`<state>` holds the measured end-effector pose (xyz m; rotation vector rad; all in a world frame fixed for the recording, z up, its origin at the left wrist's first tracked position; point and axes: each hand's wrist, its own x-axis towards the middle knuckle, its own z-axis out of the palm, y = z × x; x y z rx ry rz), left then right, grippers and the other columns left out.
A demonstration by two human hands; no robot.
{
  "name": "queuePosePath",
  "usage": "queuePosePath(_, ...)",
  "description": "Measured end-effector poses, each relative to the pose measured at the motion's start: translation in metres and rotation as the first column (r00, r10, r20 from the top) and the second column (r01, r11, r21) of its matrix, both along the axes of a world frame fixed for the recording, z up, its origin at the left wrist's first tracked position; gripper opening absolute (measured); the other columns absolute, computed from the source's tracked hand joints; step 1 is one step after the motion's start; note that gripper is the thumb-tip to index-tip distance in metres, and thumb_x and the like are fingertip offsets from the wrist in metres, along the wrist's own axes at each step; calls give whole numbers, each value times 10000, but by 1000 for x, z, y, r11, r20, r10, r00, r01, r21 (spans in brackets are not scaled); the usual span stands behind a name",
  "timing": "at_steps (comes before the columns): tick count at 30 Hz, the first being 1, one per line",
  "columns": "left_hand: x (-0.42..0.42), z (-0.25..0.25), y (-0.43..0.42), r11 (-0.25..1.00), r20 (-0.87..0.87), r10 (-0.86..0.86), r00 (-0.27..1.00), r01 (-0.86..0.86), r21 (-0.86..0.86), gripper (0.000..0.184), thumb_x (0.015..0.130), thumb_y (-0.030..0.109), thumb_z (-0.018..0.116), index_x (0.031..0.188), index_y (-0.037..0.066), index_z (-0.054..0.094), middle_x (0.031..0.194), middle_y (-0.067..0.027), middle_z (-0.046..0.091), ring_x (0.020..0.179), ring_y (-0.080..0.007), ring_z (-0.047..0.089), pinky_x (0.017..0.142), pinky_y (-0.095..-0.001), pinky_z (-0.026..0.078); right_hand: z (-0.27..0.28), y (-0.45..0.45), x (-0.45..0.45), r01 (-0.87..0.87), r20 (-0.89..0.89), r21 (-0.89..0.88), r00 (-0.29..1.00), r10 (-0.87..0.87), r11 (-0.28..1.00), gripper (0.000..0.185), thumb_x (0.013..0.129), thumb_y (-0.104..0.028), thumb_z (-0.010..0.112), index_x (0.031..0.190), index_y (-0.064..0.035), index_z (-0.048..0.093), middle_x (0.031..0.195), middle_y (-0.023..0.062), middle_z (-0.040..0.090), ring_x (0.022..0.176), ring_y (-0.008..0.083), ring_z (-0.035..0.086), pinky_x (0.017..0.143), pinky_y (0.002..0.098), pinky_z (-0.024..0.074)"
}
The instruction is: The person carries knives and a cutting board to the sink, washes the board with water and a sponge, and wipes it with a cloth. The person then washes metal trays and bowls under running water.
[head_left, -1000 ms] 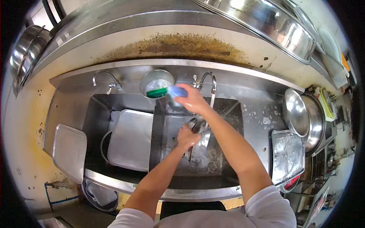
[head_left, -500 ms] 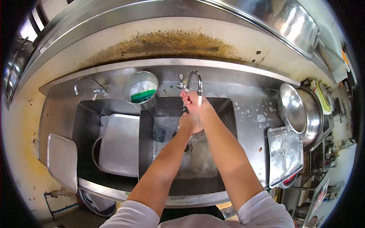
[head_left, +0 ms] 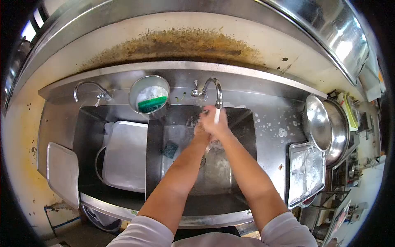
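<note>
My left hand (head_left: pixel 201 128) and my right hand (head_left: pixel 217 119) are together over the right sink basin (head_left: pixel 242 185), overlapping and touching. From the curved faucet (head_left: pixel 218 88) a stream of water runs down onto them. The fingers of both hands are smeared by motion, so whether they hold anything does not show. Just below the hands is a thin shiny metal piece (head_left: pixel 207 152), partly hidden and too blurred to name. A dark scouring pad (head_left: pixel 170 150) lies on the basin floor, left of my left forearm.
A metal pot (head_left: pixel 133 94) with suds and a green sponge (head_left: pixel 152 104) stands behind the basins. Metal trays (head_left: pixel 125 158) fill the left basin; another tray (head_left: pixel 62 175) leans at its left. Bowls (head_left: pixel 317 123) and a foil-like tray (head_left: pixel 306 173) stand on the right.
My hands have come closer together under the water, my left hand moving up. The dark scouring pad shows more clearly. The view has shifted slightly.
</note>
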<state>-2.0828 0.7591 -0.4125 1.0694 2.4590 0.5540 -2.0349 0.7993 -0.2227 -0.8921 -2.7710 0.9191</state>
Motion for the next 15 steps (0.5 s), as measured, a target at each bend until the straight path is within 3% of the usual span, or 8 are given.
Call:
queuePosePath(2,1,59,-2,982,110,117,987,-98,-164,833,781,384,756,1403,-62,427,1331,-272,575,1263,-373,573,1019,-405,511,-48,20,33,270,-309,164,928,-210,949,438,850,-284,711,1137,43,662,1032,263,692,977,408,671,901,452,528)
queuePosePath(3,7,106,-8,956,158,186,970,-142,-257,854,789,377,752,1408,-92,396,1327,-280,576,1268,-368,571,1022,-401,509,-62,21,37,321,-261,-161,898,-353,933,455,842,-251,726,1167,54,639,1052,249,689,982,375,669,884,432,528)
queuePosePath(5,11,128,-13,967,172,78,982,-33,-254,949,786,419,739,1399,-171,318,1309,-319,575,1242,-386,584,1035,-411,497,-80,24,49,366,-43,-717,827,-561,594,507,825,-184,755,1228,77,592,1094,220,681,991,308,664,850,391,528)
queuePosePath(7,-1,106,-7,971,231,17,973,39,-236,984,768,429,744,1399,-183,302,1314,-331,567,1214,-399,598,1037,-421,492,-86,30,52,409,-2,-748,786,-619,523,538,842,-135,702,1321,25,517,1127,172,654,958,257,638,797,402,528)
queuePosePath(11,-39,85,-20,988,484,-143,864,151,22,623,790,418,677,1102,-121,659,1125,-347,658,1109,-420,656,954,-454,531,-70,14,68,450,-144,-701,671,-728,553,505,841,-40,627,1320,35,488,1056,155,657,903,228,632,739,397,526)
queuePosePath(12,-28,130,-24,996,582,81,809,-52,-65,503,837,449,651,930,-37,746,1032,-300,699,1065,-421,672,912,-471,543,-71,10,69,376,-148,-790,649,-746,484,471,832,-25,619,1285,43,505,1009,148,655,872,226,630,726,394,524)
queuePosePath(14,-22,119,-16,990,267,126,955,-104,-94,479,900,440,597,973,-10,744,1044,-279,702,1042,-400,683,885,-471,545,-73,2,69,199,-151,-921,607,-780,333,407,816,4,603,1214,57,538,916,134,651,811,220,627,699,388,519)
queuePosePath(15,-18,125,-16,986,95,144,985,-134,-100,470,931,436,570,994,4,744,1051,-268,704,1030,-389,688,872,-470,545,-74,-3,73,189,-150,-914,662,-735,358,367,810,10,605,1171,55,554,890,128,647,783,222,628,683,385,518)
